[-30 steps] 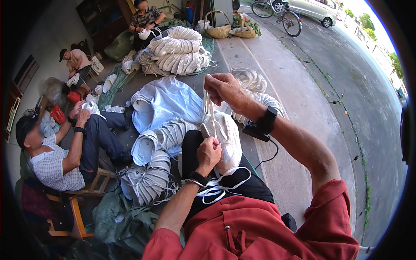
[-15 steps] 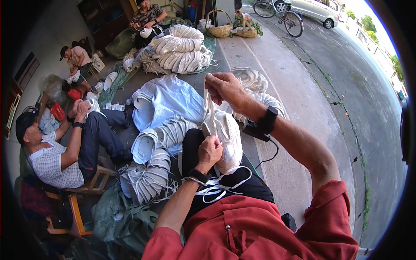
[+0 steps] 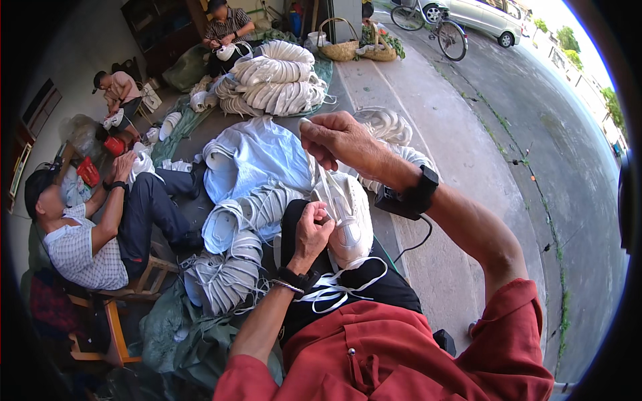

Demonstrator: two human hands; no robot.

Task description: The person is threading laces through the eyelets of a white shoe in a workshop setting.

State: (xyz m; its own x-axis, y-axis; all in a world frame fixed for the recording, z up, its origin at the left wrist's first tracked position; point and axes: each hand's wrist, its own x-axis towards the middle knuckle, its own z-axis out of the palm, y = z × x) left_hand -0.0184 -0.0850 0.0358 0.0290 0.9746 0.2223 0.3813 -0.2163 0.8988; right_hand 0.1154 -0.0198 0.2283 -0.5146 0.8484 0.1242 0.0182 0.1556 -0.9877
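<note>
A white shoe [image 3: 353, 217] rests on my lap, toe toward me. My right hand [image 3: 342, 146] is raised above its far end, fingers pinched together on a white shoelace [image 3: 321, 175] that runs down to the shoe. My left hand [image 3: 311, 232] is at the shoe's left side beside the laced opening, its fingers curled in; what lies between its fingertips is too small to tell. Loose white laces [image 3: 332, 292] trail in loops over my dark trousers below the toe.
Rows of stacked white shoes [image 3: 231, 274] lie at my left, more [image 3: 388, 127] beyond my right hand, and a large pile [image 3: 274, 77] farther off. Light blue cloth [image 3: 257, 157] covers some. A co-worker [image 3: 87, 247] sits at left; two others sit farther back. Baskets [image 3: 341, 50] stand behind.
My right hand has shifted left with the lace, its wrist turned flatter. My left hand has drawn back from the laces to the shoe's left side and slightly up.
</note>
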